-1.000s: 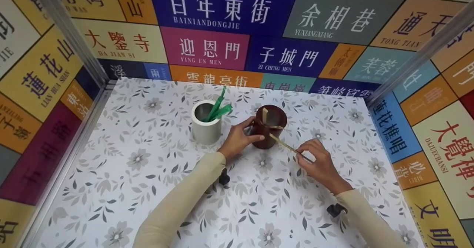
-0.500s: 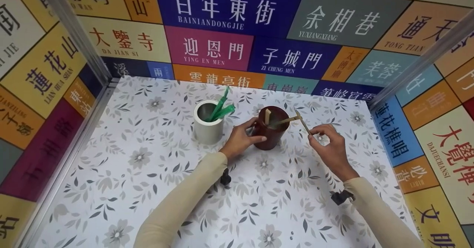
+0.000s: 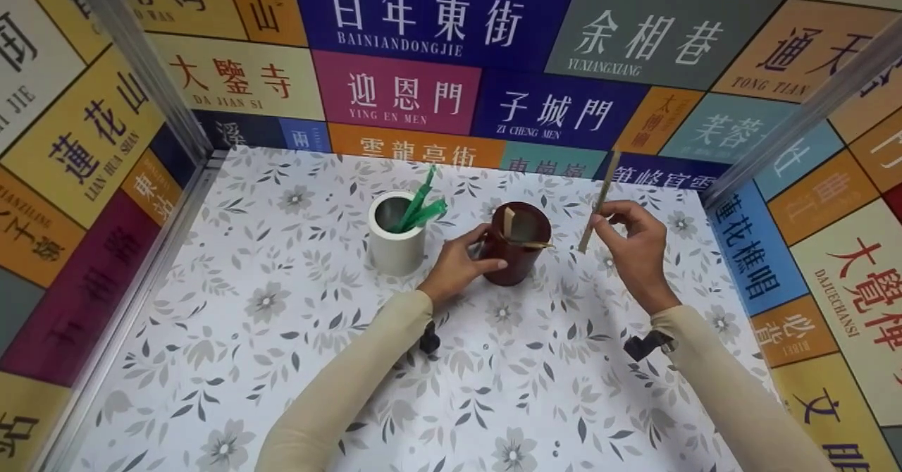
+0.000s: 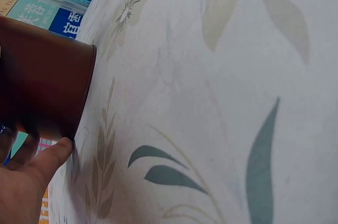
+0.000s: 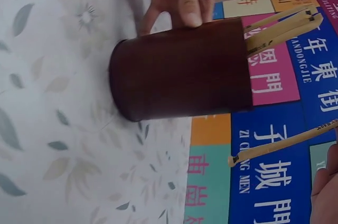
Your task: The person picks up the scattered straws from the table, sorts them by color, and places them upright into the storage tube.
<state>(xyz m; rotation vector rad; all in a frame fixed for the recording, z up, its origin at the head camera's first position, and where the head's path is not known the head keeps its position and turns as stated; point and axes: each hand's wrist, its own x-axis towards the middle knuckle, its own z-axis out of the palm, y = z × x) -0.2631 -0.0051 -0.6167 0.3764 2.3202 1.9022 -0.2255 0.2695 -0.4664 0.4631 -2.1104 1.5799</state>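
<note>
My left hand (image 3: 458,264) holds a dark brown cylindrical cup (image 3: 518,264) that stands on the table, thumb at its front and fingers behind. In the left wrist view a fingertip meets the cup (image 4: 47,81) near its base. Thin tan sticks (image 5: 285,28) poke out of the cup's mouth in the right wrist view. To the right of the cup, raised off the table, my right hand (image 3: 634,246) pinches another thin tan stick (image 3: 604,190) between thumb and fingers, its upper end pointing up. Small dark print shows on this stick (image 5: 285,145).
Left of the brown cup stands a white cylindrical cup (image 3: 396,253) with green strips (image 3: 421,208) leaning out of it. The flower-patterned table (image 3: 282,359) is bordered at the back and sides by panels of coloured name signs (image 3: 437,17).
My right hand has moved up and right, away from the cup, turning its stick from slanting towards the cup to nearly upright. My left hand stays on the cup.
</note>
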